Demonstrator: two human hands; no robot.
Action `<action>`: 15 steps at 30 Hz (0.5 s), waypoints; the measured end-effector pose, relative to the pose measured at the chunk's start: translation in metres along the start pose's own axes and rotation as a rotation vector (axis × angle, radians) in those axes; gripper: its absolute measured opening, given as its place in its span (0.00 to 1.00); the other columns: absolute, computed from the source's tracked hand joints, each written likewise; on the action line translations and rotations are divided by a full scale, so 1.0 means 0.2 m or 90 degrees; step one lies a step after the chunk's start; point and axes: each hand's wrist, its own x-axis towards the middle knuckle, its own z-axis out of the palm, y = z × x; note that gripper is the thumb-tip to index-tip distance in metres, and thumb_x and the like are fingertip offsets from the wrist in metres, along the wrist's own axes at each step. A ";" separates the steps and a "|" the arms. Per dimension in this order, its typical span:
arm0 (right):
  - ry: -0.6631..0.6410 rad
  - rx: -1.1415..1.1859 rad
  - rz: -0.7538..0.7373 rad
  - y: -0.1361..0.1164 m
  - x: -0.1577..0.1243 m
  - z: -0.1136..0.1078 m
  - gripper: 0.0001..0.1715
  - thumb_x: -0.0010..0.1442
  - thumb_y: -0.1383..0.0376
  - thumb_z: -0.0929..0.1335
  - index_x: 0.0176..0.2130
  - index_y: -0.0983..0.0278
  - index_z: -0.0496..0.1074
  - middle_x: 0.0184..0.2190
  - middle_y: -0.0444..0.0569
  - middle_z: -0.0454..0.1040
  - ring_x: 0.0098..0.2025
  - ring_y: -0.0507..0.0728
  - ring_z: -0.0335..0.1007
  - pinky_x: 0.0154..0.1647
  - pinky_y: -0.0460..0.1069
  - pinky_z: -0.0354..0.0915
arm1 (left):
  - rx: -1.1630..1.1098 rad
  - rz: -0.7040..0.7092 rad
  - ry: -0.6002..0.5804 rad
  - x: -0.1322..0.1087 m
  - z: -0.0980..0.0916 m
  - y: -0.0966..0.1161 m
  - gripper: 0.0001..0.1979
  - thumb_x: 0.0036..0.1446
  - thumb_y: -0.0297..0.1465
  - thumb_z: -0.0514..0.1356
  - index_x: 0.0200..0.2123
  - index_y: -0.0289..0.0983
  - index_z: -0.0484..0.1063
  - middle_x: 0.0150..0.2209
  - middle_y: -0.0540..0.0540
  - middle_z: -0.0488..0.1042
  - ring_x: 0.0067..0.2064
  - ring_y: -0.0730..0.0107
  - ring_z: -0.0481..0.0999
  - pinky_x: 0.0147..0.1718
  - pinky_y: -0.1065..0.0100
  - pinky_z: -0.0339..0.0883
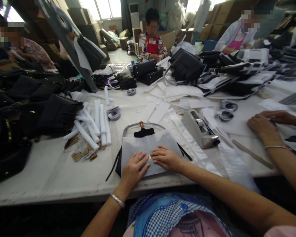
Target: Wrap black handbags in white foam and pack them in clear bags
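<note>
A black handbag point(118, 167) lies near the table's front edge, mostly covered by a translucent whitish sheet point(133, 146). Its wrapped handle point(128, 127) arches out at the far side, where an orange-brown tag point(141, 124) and a black flap-like piece point(144, 132) show. My left hand point(135, 168) rests flat on the sheet with its fingers spread. Beside it, my right hand point(166, 159) also presses flat on the sheet, fingers stretched out toward the left. Thin black straps stick out at both sides of the bag.
White foam rolls point(102, 123) and small brown tags point(85, 149) lie to the left, before heaped black bags point(39, 108). A tape dispenser point(199, 130) stands at right among white sheets. Another person's hands point(266, 123) are at far right. More bags and co-workers are across the table.
</note>
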 end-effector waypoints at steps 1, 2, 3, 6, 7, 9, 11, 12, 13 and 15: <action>-0.014 -0.011 -0.001 -0.01 0.01 0.00 0.11 0.69 0.64 0.65 0.47 0.61 0.75 0.46 0.50 0.80 0.54 0.57 0.73 0.64 0.59 0.59 | 0.016 0.008 -0.010 0.00 0.00 0.00 0.16 0.67 0.36 0.56 0.54 0.41 0.74 0.58 0.43 0.74 0.61 0.58 0.71 0.60 0.50 0.66; -0.034 -0.023 0.002 -0.01 0.02 -0.01 0.11 0.69 0.64 0.64 0.47 0.61 0.75 0.46 0.50 0.80 0.55 0.57 0.73 0.64 0.60 0.59 | 0.036 0.016 -0.026 0.01 -0.01 0.01 0.16 0.67 0.36 0.55 0.54 0.40 0.74 0.58 0.43 0.74 0.61 0.57 0.71 0.60 0.50 0.66; -0.061 -0.036 0.011 -0.02 0.03 -0.02 0.12 0.69 0.64 0.64 0.47 0.62 0.75 0.46 0.50 0.80 0.55 0.58 0.73 0.63 0.60 0.59 | 0.055 0.025 -0.048 0.02 -0.02 0.01 0.16 0.67 0.35 0.54 0.54 0.40 0.74 0.59 0.42 0.74 0.61 0.56 0.71 0.60 0.49 0.66; -0.161 -0.061 0.027 -0.04 0.06 -0.07 0.14 0.69 0.65 0.63 0.50 0.63 0.74 0.50 0.53 0.78 0.56 0.58 0.71 0.64 0.59 0.58 | 0.096 0.059 -0.126 0.04 -0.07 0.01 0.19 0.68 0.36 0.53 0.59 0.39 0.70 0.61 0.42 0.71 0.63 0.56 0.69 0.61 0.49 0.64; -0.181 -0.068 0.031 -0.05 0.07 -0.08 0.15 0.69 0.64 0.63 0.52 0.63 0.73 0.53 0.54 0.76 0.58 0.59 0.69 0.66 0.60 0.56 | 0.101 0.073 -0.146 0.04 -0.09 0.00 0.21 0.68 0.37 0.53 0.61 0.40 0.67 0.62 0.42 0.69 0.64 0.56 0.68 0.62 0.49 0.62; -0.190 -0.089 0.051 -0.05 0.07 -0.10 0.22 0.69 0.61 0.64 0.60 0.62 0.68 0.61 0.56 0.69 0.65 0.62 0.60 0.69 0.64 0.49 | 0.111 0.094 -0.164 0.03 -0.12 -0.02 0.26 0.67 0.41 0.53 0.65 0.41 0.61 0.66 0.42 0.65 0.66 0.57 0.64 0.64 0.49 0.58; -0.181 -0.111 0.091 -0.04 0.06 -0.11 0.31 0.69 0.57 0.64 0.67 0.61 0.60 0.67 0.57 0.60 0.70 0.66 0.50 0.70 0.67 0.43 | 0.134 0.086 -0.152 0.01 -0.12 -0.04 0.29 0.66 0.44 0.54 0.67 0.44 0.57 0.68 0.42 0.59 0.68 0.54 0.59 0.65 0.47 0.54; -0.181 -0.116 0.112 -0.04 0.06 -0.11 0.33 0.69 0.55 0.64 0.68 0.60 0.57 0.69 0.58 0.56 0.71 0.67 0.47 0.70 0.67 0.42 | 0.149 0.072 -0.140 -0.01 -0.12 -0.05 0.30 0.65 0.45 0.54 0.68 0.45 0.57 0.69 0.42 0.57 0.69 0.53 0.57 0.66 0.45 0.53; -0.187 -0.116 0.125 -0.04 0.05 -0.11 0.34 0.69 0.53 0.63 0.69 0.60 0.56 0.70 0.58 0.54 0.72 0.67 0.46 0.70 0.67 0.41 | 0.164 0.055 -0.125 -0.03 -0.12 -0.05 0.31 0.65 0.46 0.54 0.68 0.45 0.57 0.70 0.42 0.56 0.70 0.51 0.56 0.66 0.44 0.51; -0.206 -0.102 0.131 -0.04 0.05 -0.12 0.33 0.70 0.51 0.61 0.69 0.59 0.57 0.70 0.56 0.53 0.72 0.67 0.44 0.71 0.67 0.39 | 0.189 0.035 -0.099 -0.06 -0.10 -0.05 0.31 0.64 0.46 0.55 0.68 0.45 0.56 0.70 0.42 0.56 0.70 0.49 0.56 0.66 0.43 0.48</action>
